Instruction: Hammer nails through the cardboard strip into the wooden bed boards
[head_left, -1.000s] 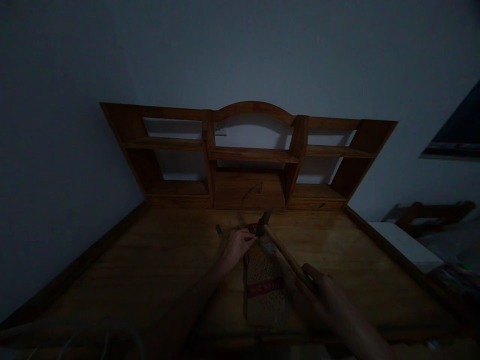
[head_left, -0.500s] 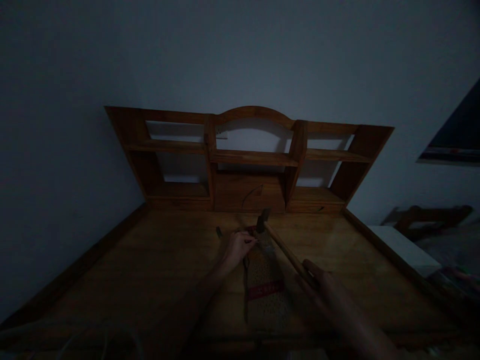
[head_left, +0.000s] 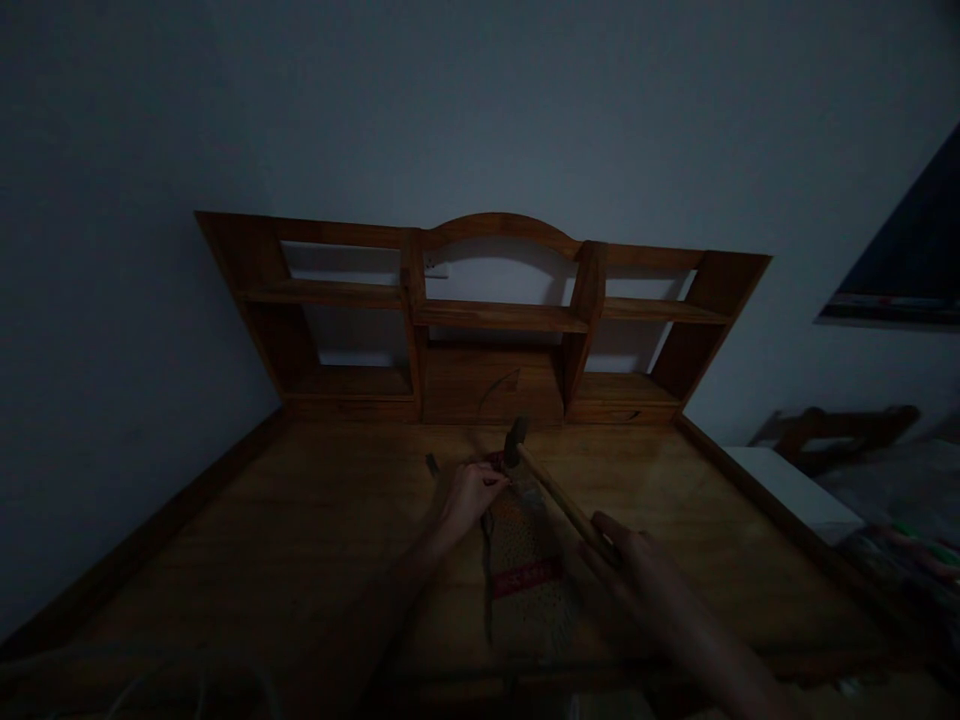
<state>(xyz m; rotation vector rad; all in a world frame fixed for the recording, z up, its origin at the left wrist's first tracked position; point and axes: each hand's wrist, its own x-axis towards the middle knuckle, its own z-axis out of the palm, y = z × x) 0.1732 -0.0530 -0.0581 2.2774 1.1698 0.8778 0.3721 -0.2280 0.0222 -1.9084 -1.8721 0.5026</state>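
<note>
My right hand (head_left: pixel 634 565) is wrapped round the wooden handle of a hammer (head_left: pixel 559 493). The hammer's dark head (head_left: pixel 514 443) is just beyond the fingertips of my left hand (head_left: pixel 474 492). My left thumb and fingers are pinched together over the far end of a long speckled tan piece (head_left: pixel 525 540); whatever they hold is too small and dark to make out. A red band (head_left: pixel 527 578) with pale marks crosses the piece, and another red patch shows near its far end. Along its left side runs a thin dark strip (head_left: pixel 488 585).
All this lies on a wooden desk (head_left: pixel 330 530) with raised side edges. A small dark object (head_left: pixel 432 464) lies left of my left hand. A wooden shelf unit (head_left: pixel 495 317) stands at the back against the wall. A white surface (head_left: pixel 787 485) and a chair (head_left: pixel 847 432) are to the right.
The view has shifted slightly, moving the scene a little left. The hammer head has changed its tilt beside my left fingers. Both hands keep their grip.
</note>
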